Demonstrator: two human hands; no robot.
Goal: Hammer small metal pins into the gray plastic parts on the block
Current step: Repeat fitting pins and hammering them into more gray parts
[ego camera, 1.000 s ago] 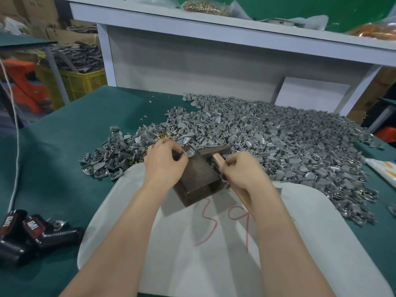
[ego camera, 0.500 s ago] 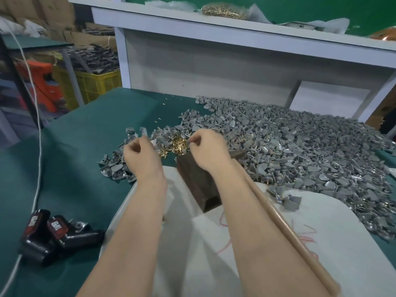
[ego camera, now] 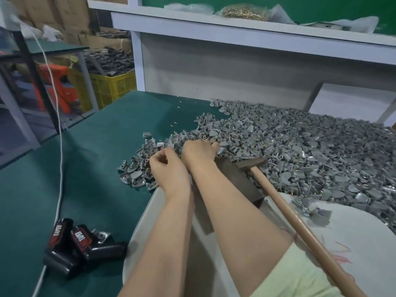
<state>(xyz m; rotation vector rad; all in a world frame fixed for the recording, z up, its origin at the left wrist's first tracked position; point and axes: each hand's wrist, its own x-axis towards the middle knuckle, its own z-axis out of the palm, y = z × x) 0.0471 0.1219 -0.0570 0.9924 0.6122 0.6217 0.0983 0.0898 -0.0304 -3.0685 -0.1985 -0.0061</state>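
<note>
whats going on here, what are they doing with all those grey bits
A person is working at a green table heaped with a pile of gray plastic parts. Both hands are at the pile's near-left edge: the right hand reaches into the parts, and the left hand beside it has curled fingers. Whether either holds anything can't be seen. The hammer is in neither hand; its head rests on the dark block, handle pointing back toward the person.

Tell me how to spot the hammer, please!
Start at the green table with the huge gray pile of parts. At the pile's near edge sits a dark block, and the hammer lies with its head on it. It's the only thing with a long wooden handle, slanting toward the lower right.
</note>
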